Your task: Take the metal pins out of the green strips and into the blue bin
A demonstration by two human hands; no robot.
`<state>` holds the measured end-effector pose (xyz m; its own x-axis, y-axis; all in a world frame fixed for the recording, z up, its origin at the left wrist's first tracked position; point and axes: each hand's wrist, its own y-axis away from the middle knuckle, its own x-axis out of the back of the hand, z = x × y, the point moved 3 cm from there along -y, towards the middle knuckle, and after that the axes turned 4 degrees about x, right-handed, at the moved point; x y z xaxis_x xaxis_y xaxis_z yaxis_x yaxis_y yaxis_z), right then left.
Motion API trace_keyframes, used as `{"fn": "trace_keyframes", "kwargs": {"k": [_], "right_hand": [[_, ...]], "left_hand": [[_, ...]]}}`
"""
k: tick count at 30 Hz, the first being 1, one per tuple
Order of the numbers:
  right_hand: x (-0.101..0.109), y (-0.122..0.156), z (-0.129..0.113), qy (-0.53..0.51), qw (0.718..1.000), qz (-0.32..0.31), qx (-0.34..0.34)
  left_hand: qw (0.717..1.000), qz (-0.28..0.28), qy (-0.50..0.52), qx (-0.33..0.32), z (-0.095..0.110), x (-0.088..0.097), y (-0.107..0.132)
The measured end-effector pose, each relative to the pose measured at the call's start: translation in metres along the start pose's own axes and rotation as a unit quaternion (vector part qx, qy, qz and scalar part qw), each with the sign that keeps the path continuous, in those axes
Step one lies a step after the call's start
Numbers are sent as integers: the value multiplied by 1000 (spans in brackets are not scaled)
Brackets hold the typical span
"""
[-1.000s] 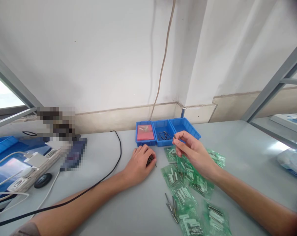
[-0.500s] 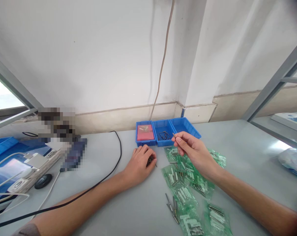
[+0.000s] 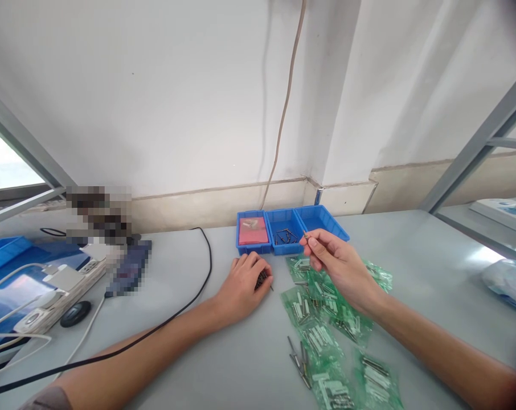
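Note:
My left hand (image 3: 243, 287) rests on the table with its fingers curled around a cluster of small dark metal screws (image 3: 261, 279), partly hidden under the palm. Between thumb and fingertips my right hand (image 3: 332, 259) pinches a small brass-coloured screw (image 3: 305, 235), its far end hidden by the fingers. Just behind that hand stands a blue bin (image 3: 286, 249) with several dark screws in it. Below the right hand lie green plastic bags (image 3: 322, 339) with white plugs and metal screws inside. A few loose screws (image 3: 299, 363) lie left of the nearest bags.
A blue bin (image 3: 252, 249) at the left of the row holds a red card, and another blue bin (image 3: 326, 219) stands at the right. A black cable (image 3: 172, 316) crosses my left forearm. Power strips (image 3: 57, 302) with white leads lie at left, beside a black mouse (image 3: 76, 314).
Both hands keep almost the same place and grip. The right hand has shifted very slightly, with the screw still pinched; the view has moved a little.

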<state>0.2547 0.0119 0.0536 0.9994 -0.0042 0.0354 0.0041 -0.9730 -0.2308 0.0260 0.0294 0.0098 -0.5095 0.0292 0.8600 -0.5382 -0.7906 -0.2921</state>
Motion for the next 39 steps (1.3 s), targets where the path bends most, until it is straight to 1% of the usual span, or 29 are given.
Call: {"fn": "trace_keyframes", "kwargs": {"k": [5, 11, 14, 20, 24, 26, 28, 34, 36, 39], "right_hand": [[-2, 0, -2, 19, 1000, 1, 8], [-2, 2, -3, 88, 996, -9, 15], [-2, 4, -2, 121, 992, -9, 39], [-3, 6, -1, 182, 976, -7, 117], [-4, 6, -4, 213, 967, -11, 142], [-5, 6, -5, 197, 971, -19, 135], [-6, 6, -5, 164, 979, -34, 113], [-6, 4, 4, 26, 997, -75, 7], [-6, 3, 7, -41, 996, -78, -29], [-8, 3, 12, -140, 984, -83, -67]], "left_hand": [[1000, 2, -4, -2, -1, 0, 0], [1000, 1, -9, 1, 1, 1, 0], [1000, 5, -8, 0, 1, 1, 0], [1000, 0, -3, -3, 1, 0, 0], [1000, -3, -8, 0, 2, 1, 0], [1000, -4, -10, -1, 2, 1, 0], [1000, -3, -10, -2, 2, 1, 0], [1000, -1, -7, -3, 1, 0, 0], [1000, -2, -5, -2, 1, 0, 0], [1000, -2, -6, -2, 1, -1, -1]]}}
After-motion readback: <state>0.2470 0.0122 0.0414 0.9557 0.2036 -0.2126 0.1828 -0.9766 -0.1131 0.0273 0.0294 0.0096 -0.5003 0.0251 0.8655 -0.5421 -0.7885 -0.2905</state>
